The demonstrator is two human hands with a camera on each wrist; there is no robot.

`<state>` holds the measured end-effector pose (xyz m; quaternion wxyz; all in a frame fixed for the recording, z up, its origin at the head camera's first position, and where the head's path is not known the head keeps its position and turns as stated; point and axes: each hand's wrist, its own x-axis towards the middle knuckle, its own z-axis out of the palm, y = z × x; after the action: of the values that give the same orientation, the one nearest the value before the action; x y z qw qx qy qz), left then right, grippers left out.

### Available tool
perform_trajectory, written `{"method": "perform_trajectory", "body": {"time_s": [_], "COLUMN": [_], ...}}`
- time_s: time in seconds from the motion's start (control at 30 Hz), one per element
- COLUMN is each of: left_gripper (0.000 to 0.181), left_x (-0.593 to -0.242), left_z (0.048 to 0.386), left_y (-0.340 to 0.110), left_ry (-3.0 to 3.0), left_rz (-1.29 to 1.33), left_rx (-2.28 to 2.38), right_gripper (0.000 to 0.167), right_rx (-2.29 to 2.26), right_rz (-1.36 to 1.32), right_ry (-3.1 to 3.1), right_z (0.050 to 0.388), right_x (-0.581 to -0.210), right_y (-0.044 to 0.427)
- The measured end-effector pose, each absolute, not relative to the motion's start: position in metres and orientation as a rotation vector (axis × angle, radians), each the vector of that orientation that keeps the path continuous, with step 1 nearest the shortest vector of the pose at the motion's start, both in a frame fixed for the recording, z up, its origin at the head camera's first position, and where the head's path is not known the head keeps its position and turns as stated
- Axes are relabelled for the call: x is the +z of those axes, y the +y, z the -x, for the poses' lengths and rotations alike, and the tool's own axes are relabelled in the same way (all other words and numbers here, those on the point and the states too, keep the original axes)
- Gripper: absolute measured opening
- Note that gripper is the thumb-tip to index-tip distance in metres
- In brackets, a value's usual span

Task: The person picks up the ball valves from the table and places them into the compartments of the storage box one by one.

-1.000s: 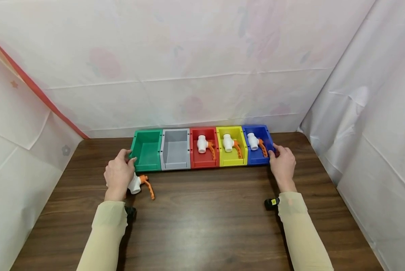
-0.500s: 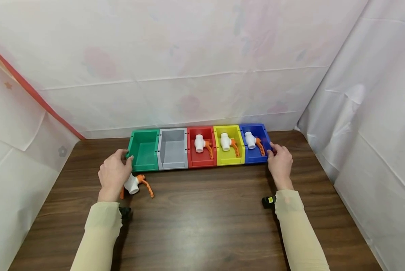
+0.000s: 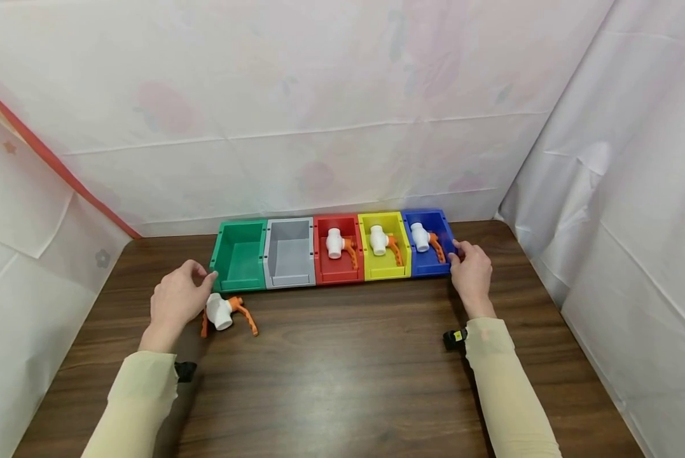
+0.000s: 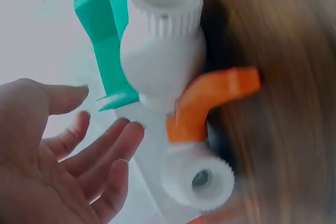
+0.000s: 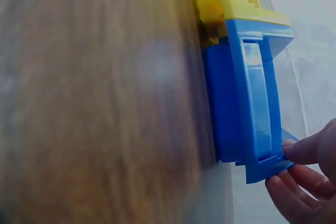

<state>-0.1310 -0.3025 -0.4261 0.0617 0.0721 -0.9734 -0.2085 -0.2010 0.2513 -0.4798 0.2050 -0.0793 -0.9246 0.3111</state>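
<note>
My left hand (image 3: 175, 300) is beside the front left corner of the green bin (image 3: 239, 280); the left wrist view shows its fingers loosely bent, apart from the bin and holding nothing. Near that hand lies a white ball valve (image 3: 221, 313) with an orange handle. A second valve (image 4: 197, 179) shows in the left wrist view; in the head view only its orange handle (image 3: 204, 326) shows past the hand. At the other end, my right hand (image 3: 471, 275) pinches the right wall of the blue bin (image 5: 257, 108) between thumb and fingers.
Between the end bins stand a grey bin (image 3: 290, 270), a red bin (image 3: 339, 275) and a yellow bin (image 3: 388, 272), joined in a row. The red, yellow and blue bins each hold one white valve. A printed curtain (image 3: 319, 95) hangs behind the wooden table (image 3: 331, 381).
My left hand has let go of the green bin and drawn back to the left, uncovering more of the valve on the table. The right hand keeps its hold on the blue bin.
</note>
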Motion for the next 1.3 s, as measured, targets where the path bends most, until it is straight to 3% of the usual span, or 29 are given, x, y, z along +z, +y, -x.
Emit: {"method": "perform_trajectory", "body": {"time_s": [0.73,1.3], "left_gripper": [0.068,0.061], "left_x": [-0.424,-0.436], "left_z": [0.102,0.099], "left_y": [-0.295,-0.287], "left_ry": [-3.217,-3.167], "left_rz": [0.396,0.356], "left_rx": [-0.378,-0.177], "right_gripper": [0.030,0.031], "right_rx": [0.896,0.897], "right_rz": [0.198,0.185], "right_ry": [-2.621,-2.643], "right_z": [0.201,0.202], "right_x": [-0.479,-0.478], "right_y": [0.252,0.256]}}
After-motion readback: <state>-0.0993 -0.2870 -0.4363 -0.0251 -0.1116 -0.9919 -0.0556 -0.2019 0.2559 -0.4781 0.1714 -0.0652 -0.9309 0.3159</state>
